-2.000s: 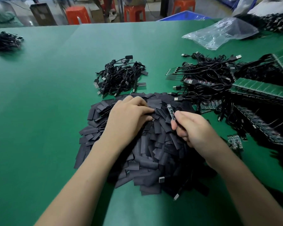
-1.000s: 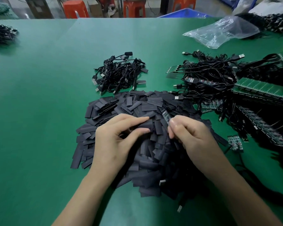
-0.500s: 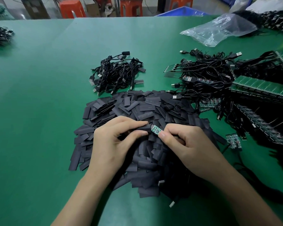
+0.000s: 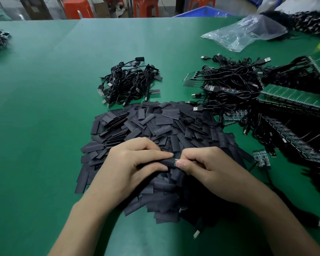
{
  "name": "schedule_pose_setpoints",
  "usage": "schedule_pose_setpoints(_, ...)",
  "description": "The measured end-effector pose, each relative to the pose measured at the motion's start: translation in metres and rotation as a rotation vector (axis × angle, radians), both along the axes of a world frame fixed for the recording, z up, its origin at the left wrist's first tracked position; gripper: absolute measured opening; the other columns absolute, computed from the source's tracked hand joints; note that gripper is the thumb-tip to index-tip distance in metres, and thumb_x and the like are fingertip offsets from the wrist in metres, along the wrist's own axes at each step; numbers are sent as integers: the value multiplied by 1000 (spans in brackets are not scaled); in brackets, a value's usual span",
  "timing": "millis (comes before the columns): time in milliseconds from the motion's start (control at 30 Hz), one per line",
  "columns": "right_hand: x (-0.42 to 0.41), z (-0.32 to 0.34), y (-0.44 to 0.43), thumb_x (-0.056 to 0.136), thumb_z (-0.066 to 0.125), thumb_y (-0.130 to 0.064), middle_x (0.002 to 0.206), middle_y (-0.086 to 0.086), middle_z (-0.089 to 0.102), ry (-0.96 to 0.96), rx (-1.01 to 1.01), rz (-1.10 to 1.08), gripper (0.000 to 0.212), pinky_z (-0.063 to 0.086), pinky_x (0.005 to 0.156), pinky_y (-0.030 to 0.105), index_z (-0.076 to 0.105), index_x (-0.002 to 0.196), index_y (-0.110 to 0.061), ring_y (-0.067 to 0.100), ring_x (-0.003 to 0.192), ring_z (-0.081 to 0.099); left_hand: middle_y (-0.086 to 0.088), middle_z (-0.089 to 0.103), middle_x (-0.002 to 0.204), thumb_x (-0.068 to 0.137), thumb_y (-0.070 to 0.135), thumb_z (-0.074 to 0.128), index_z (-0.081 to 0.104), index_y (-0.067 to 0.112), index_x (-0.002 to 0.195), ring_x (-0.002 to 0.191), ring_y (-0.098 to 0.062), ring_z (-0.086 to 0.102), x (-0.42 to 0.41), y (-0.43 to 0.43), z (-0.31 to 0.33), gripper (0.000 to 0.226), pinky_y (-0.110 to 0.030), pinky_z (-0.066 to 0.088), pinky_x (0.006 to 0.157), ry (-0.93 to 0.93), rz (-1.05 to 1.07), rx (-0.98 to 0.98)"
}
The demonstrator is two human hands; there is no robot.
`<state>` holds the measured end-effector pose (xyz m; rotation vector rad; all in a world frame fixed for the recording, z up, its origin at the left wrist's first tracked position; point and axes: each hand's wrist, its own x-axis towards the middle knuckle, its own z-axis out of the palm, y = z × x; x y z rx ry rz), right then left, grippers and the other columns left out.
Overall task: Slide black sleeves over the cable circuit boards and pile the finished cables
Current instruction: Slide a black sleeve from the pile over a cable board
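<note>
Sleeve [image 4: 163, 162] lies left-to-right, board [image 4: 175, 160] poking from its right end.

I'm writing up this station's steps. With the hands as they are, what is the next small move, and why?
Probably push the circuit board fully into the black sleeve: the left hand holds the sleeve, the right hand pinches the board at its mouth, and only a sliver of green shows between them.

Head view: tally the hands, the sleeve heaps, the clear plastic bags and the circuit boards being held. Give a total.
Hands: 2 (left hand, right hand)
Sleeve heap: 1
Clear plastic bag: 1
Held circuit board: 1, pinched by the right hand at the mouth of the sleeve the left hand grips
Total: 5
</note>
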<state>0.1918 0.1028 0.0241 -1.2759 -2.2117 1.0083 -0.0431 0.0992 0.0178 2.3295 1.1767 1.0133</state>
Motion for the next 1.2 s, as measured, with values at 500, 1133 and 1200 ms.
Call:
schedule_pose_setpoints(500,-5,14,-4,102,59,-25,71,16,48,240,-106,-97,26,30,54,24,64,77,-22,13,58,38,9,70,93,86,27,78,82,20,104,90,-9,67,9,-6,1,20,-17,48,80,-142,117,-6)
schedule_pose_setpoints(1133,-11,3,-4,98,64,-22,58,-14,46,136,130,-197,21,31,58,12,62,77,-23,7,59,46,14,70,96,86,25,80,80,24,104,93,-8,69,14,-5,-7,18,-15,48,81,-208,110,-63)
schedule_pose_setpoints(1200,-12,4,-4,98,64,-21,57,-11,45,150,122,-196,22,31,57,13,62,77,-22,7,57,44,15,70,97,86,25,80,80,24,105,94,-8,68,14,-5,-8,18,-16,49,82,-193,98,-59)
